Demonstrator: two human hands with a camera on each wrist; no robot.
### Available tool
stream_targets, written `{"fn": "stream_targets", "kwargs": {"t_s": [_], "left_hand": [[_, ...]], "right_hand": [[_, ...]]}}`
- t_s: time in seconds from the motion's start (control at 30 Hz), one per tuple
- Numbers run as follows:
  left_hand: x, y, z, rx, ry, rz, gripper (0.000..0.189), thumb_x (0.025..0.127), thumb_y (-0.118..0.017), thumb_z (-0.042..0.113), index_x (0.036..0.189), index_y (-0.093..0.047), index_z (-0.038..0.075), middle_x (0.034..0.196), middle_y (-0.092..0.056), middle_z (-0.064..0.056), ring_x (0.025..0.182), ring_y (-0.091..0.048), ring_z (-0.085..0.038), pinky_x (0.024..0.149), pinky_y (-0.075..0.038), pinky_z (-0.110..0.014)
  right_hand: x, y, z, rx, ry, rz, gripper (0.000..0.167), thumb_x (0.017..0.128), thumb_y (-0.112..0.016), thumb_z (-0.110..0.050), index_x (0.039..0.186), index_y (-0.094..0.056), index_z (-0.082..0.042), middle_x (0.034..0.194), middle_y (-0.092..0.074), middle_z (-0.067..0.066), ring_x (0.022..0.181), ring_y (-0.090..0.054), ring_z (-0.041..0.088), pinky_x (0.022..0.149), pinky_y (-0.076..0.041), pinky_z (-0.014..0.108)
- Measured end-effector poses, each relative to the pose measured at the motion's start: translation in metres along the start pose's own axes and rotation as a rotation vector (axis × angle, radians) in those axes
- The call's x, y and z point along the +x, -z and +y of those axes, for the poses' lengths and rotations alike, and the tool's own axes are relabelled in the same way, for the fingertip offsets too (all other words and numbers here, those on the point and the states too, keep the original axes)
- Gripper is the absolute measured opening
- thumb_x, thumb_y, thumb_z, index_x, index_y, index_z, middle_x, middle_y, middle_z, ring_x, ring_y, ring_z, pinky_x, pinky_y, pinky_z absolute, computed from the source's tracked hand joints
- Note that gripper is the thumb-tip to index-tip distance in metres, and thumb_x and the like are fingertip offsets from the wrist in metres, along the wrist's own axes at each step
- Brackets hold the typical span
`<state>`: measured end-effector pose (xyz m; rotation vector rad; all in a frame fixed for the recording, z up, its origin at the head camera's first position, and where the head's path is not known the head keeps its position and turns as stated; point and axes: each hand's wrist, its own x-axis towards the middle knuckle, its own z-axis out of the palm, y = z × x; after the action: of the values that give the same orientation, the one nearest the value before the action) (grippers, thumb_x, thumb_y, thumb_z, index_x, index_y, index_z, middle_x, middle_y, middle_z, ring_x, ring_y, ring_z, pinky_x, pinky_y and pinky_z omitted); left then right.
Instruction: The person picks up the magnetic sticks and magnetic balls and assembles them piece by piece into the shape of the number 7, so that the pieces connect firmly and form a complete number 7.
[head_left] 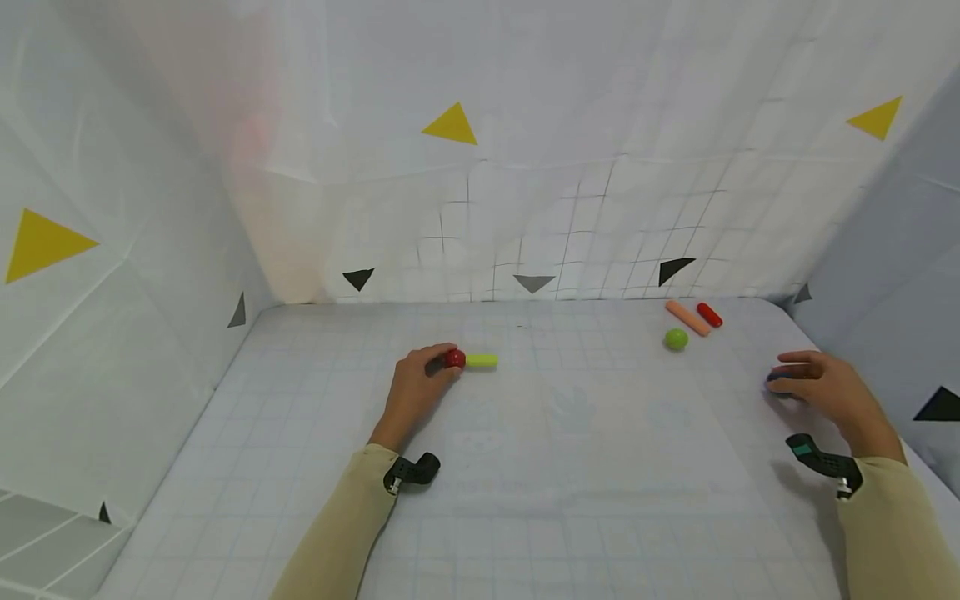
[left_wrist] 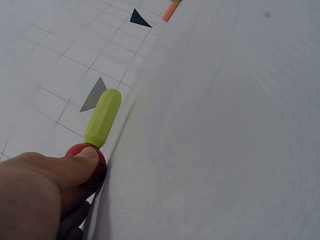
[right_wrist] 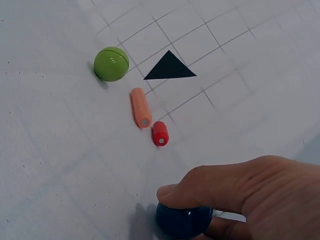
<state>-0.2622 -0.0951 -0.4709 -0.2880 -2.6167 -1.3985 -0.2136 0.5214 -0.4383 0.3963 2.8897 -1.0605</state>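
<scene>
On the left half of the table, my left hand (head_left: 420, 387) pinches a red ball (head_left: 455, 358) between thumb and fingers. A yellow-green ridged stick (head_left: 482, 361) juts from the ball, end against it, pointing right; the left wrist view shows the thumb on top of the red ball (left_wrist: 85, 162) and the stick (left_wrist: 103, 117) beyond. Over at the table's right side, my right hand (head_left: 832, 392) grips a dark blue ball (right_wrist: 184, 220), its thumb across the top and fingers on the far side. Part of the blue ball is hidden by the hand.
Toward the back right lie a green ball (head_left: 677, 339), an orange stick (head_left: 687, 317) and a shorter red stick (head_left: 709, 314). Small metallic discs show on the ends of both sticks in the right wrist view. White walls with yellow and black triangles enclose the table (head_left: 562, 492).
</scene>
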Motion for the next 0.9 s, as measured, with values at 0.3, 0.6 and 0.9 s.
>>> {"fn": "stream_targets", "kwargs": {"t_s": [0.3, 0.6, 0.9], "left_hand": [[-0.001, 0.001, 0.002, 0.003, 0.003, -0.002, 0.041, 0.095, -0.080, 0.020, 0.135, -0.071, 0.019, 0.133, -0.067, -0.003, 0.131, -0.054, -0.023, 0.113, -0.038, -0.046], [0.000, 0.000, 0.002, -0.001, -0.005, 0.002, 0.042, 0.094, -0.080, 0.019, 0.135, -0.071, 0.019, 0.132, -0.067, -0.002, 0.130, -0.054, -0.022, 0.113, -0.039, -0.046], [0.001, 0.001, 0.001, 0.009, 0.004, -0.006, 0.042, 0.095, -0.080, 0.023, 0.136, -0.071, 0.020, 0.135, -0.066, -0.001, 0.133, -0.053, -0.022, 0.114, -0.039, -0.046]], "right_hand": [[-0.002, -0.006, -0.002, 0.035, -0.057, 0.048, 0.087, 0.092, -0.075, -0.054, 0.146, -0.047, 0.009, 0.146, -0.042, 0.036, 0.130, -0.033, 0.057, 0.096, -0.032, 0.079], [-0.005, -0.007, -0.007, 0.054, -0.042, 0.098, 0.083, 0.093, -0.073, -0.056, 0.148, -0.048, 0.002, 0.150, -0.041, 0.034, 0.134, -0.034, 0.056, 0.096, -0.035, 0.076], [-0.007, -0.010, -0.028, 0.118, -0.034, 0.077, 0.080, 0.095, -0.069, -0.058, 0.150, -0.050, -0.004, 0.147, -0.046, 0.031, 0.135, -0.036, 0.052, 0.099, -0.033, 0.078]]}}
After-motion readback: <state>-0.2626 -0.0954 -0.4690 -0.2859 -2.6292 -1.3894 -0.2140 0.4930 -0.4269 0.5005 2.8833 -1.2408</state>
